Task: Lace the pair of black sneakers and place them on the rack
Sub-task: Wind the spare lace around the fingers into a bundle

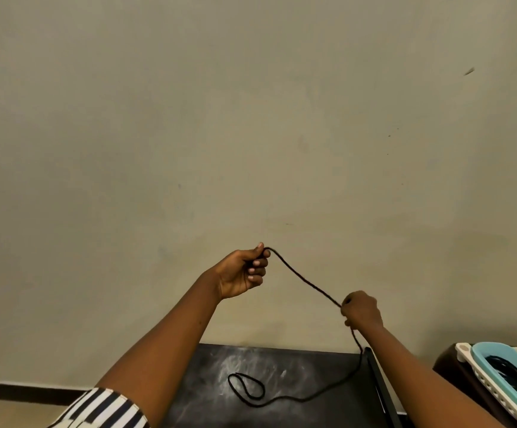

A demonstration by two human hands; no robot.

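We find the black lace [306,281] drawn taut between both hands, raised before a plain wall. The left hand [241,273] pinches one end between thumb and curled fingers [258,269]; the right hand [360,310] is closed round the cord lower down. Below the right fingers the lace drops slack and ends in a loose loop on the dark table [313,369]. A second dark lace appears to lie in the blue basket [483,353] beside the right forearm. No sneakers are in view. We judge the lace light, limp and prone to tangling; it is best held near its tip for threading.
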